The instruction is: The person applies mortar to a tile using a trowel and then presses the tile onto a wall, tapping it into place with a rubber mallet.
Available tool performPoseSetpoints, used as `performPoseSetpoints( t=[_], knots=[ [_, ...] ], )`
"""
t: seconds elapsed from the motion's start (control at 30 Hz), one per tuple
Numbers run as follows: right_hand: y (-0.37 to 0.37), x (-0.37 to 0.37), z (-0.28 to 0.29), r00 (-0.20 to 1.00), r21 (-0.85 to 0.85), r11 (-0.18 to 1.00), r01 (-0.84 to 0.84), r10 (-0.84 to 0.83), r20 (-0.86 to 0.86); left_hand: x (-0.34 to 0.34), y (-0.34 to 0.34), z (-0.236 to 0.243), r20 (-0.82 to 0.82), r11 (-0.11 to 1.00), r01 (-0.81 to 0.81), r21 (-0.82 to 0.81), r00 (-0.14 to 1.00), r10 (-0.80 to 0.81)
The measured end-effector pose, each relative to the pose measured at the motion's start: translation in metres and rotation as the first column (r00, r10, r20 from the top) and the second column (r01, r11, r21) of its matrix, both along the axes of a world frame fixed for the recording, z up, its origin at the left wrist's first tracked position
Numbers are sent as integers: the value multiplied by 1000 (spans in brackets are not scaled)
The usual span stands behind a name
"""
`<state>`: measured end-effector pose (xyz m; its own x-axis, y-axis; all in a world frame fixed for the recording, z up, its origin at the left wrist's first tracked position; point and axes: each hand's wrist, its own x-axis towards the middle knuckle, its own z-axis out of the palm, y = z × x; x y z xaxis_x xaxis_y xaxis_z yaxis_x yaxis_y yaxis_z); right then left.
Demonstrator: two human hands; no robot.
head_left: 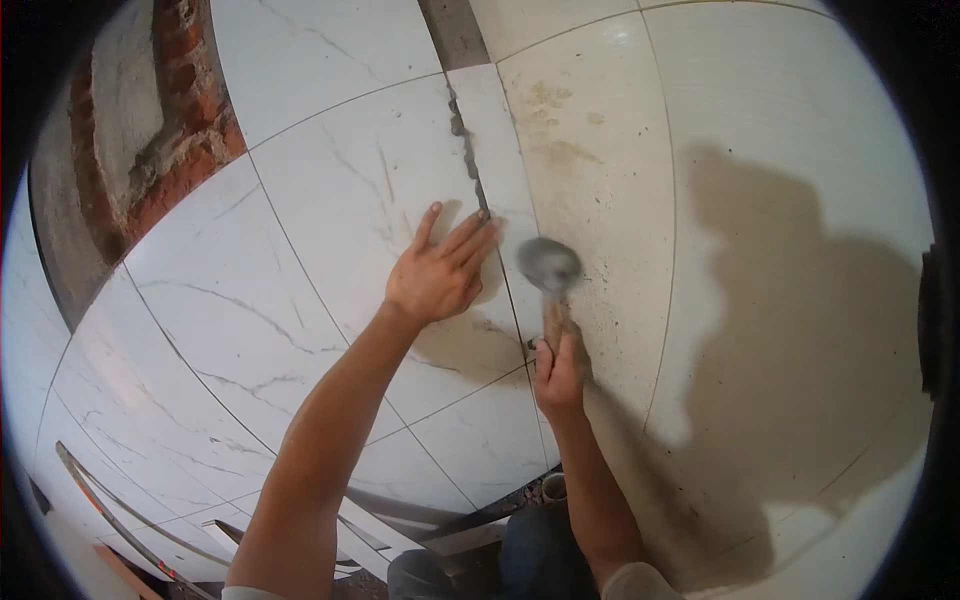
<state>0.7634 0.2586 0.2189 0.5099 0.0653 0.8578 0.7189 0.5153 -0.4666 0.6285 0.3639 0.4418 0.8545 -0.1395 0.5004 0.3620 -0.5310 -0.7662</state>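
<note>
My left hand (438, 270) lies flat with fingers spread on a white marble-veined wall tile (350, 210), fingertips at its right edge beside a narrow tile strip (505, 180). My right hand (558, 368) grips the wooden handle of a rubber mallet (549, 266). The mallet's grey head is blurred and sits against the narrow strip, just right of my left fingertips. A rough grey mortar gap (466, 140) runs up between the large tile and the strip.
Bare red brick with mortar (165, 130) shows at the upper left. Plain cream tiles (780, 200) cover the wall to the right, carrying my shadow. Metal strips and loose tile pieces (130, 520) lie on the floor at lower left. A small cup (553, 487) stands near my knees.
</note>
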Motion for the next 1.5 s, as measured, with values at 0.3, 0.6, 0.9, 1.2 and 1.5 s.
performPoseSetpoints(
  t=[0.3,0.6,0.9,1.2,1.5],
  knots=[
    [1,-7,-1,995,-224,974,-30,9,-95,-3,-1,0,-11,999,3,-50,1000,-4],
    [-14,-6,20,996,-333,941,-60,35,-79,-5,-1,1,-29,996,13,-87,999,-15],
    [-23,-2,136,961,219,967,130,-177,212,-2,-5,-1,26,1000,7,-30,1000,-6],
    [-4,-4,151,955,270,949,166,-223,196,-2,-8,-4,38,999,12,-49,999,-10],
    [-9,-5,99,997,28,999,-25,23,76,0,-4,-6,113,998,46,-39,993,-42]
  ],
)
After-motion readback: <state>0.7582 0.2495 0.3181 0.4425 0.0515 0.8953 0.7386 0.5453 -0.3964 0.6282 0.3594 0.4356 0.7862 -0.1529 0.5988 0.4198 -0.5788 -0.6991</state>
